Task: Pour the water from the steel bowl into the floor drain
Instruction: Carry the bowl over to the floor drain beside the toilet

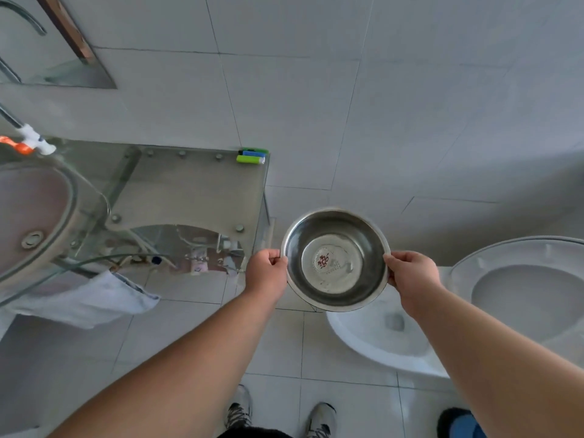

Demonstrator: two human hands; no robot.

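I hold a round steel bowl [335, 259] level in front of me, above the tiled floor. A little water lies in its bottom over a red mark. My left hand [266, 275] grips the bowl's left rim. My right hand [412, 278] grips the right rim. Just below and to the right of the bowl a small grey square [395, 322] shows on a white surface; I cannot tell whether it is the floor drain.
A glass washstand [196, 191] with a round basin [28, 222] stands at the left, a cloth [88, 298] hanging from its front. Green and blue lighters [251, 155] lie on its far corner. A white toilet [518, 289] is at the right. My shoes [281, 415] stand on pale floor tiles.
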